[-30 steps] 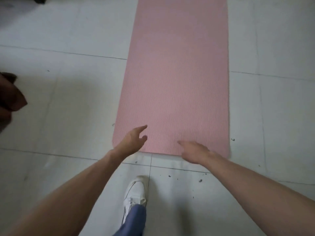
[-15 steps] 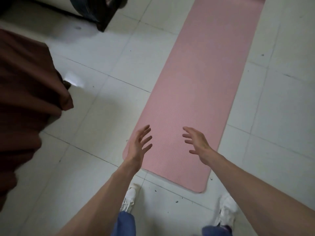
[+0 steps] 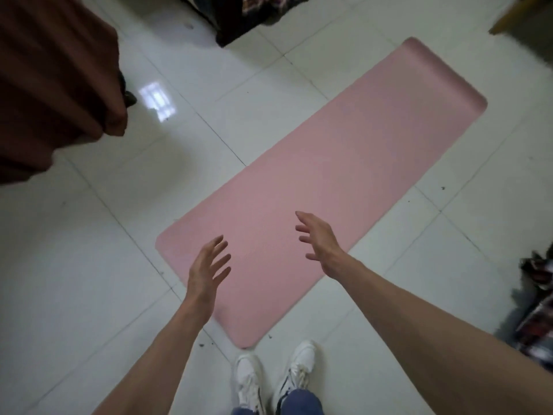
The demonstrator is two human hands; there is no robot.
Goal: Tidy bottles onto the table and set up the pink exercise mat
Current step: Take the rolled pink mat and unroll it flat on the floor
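The pink exercise mat lies unrolled and flat on the white tiled floor, running diagonally from its near end in front of my feet up to the right. My left hand hovers above the mat's near end, fingers spread, holding nothing. My right hand is raised over the mat a little further right, fingers also apart and empty. Neither hand touches the mat. No bottles are in view.
A brown draped cloth hangs at the upper left. Dark furniture with patterned fabric stands at the top. A patterned heap lies at the right edge. My white shoes stand on the tiles at the mat's near corner.
My hands have lifted off the mat's near edge and spread open. The view has risen and turned, so the whole mat now shows at a diagonal with both shoes below.
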